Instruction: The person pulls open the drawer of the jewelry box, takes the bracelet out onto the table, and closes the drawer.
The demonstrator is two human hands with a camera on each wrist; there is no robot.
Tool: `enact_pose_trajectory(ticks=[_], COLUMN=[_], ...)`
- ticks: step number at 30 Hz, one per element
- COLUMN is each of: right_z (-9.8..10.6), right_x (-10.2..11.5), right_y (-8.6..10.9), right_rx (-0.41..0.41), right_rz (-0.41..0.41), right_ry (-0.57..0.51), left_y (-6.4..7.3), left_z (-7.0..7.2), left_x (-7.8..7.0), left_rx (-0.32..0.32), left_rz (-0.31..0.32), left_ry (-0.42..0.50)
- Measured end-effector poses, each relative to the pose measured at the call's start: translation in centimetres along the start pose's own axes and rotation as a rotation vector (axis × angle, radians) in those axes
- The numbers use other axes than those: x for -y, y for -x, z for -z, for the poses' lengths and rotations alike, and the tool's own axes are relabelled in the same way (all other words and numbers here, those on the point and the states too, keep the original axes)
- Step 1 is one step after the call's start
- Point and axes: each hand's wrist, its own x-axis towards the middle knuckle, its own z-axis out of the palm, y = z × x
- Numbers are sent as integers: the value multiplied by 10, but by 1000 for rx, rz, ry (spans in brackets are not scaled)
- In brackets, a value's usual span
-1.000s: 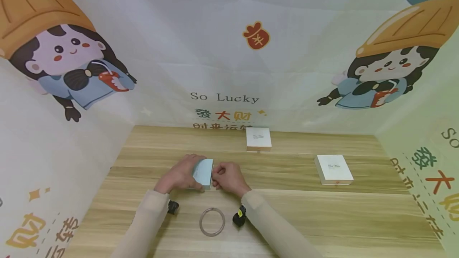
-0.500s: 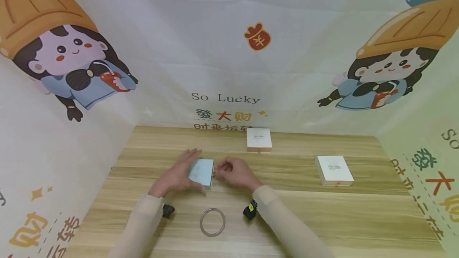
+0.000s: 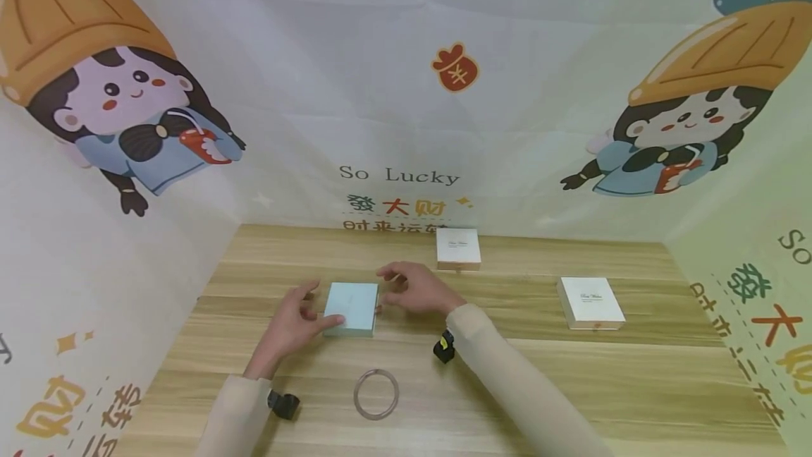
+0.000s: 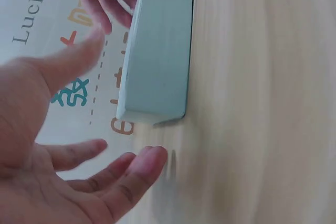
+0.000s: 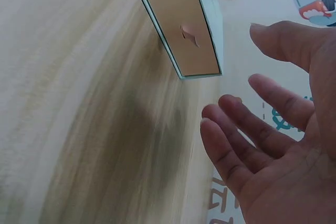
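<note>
A light blue drawer-style box (image 3: 352, 307) lies flat on the wooden table between my two hands. Its right end, seen in the right wrist view, is a tan drawer front (image 5: 168, 17) flush with the sleeve, with a small ribbon tab (image 5: 190, 36) at its middle. My left hand (image 3: 293, 326) is at the box's left side, fingers spread and relaxed, the thumb overlapping the box's top in the head view. Off the right end, my right hand (image 3: 419, 289) has loosely parted fingers with nothing between them.
A brownish ring-shaped bangle (image 3: 357, 395) lies on the table (image 3: 634, 386) nearer to me. One white box (image 3: 458, 245) stands at the back by the printed cloth wall (image 3: 539, 125); another white box (image 3: 591, 298) is at the right.
My left hand has let go of the blue box and drawn back to the left. My right hand's fingers have opened and come away from the tab. The box stays in place.
</note>
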Motion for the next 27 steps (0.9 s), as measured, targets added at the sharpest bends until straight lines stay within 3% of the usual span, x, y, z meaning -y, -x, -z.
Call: enact_pose_trajectory(ticks=[8,14,27], right_z=[-5,-12,-17], right_x=[1,1,0], right_y=[-17,-24,-28], right_rx=[66,72,42], right_rz=[18,-3,-42], right_ry=[8,15,24], left_y=[20,23,22], left_z=[-8,-18,-20], left_x=[6,6,2], left_rx=[-78,-163,-159], left_rz=[97,85,68], left_ry=[70,72,63])
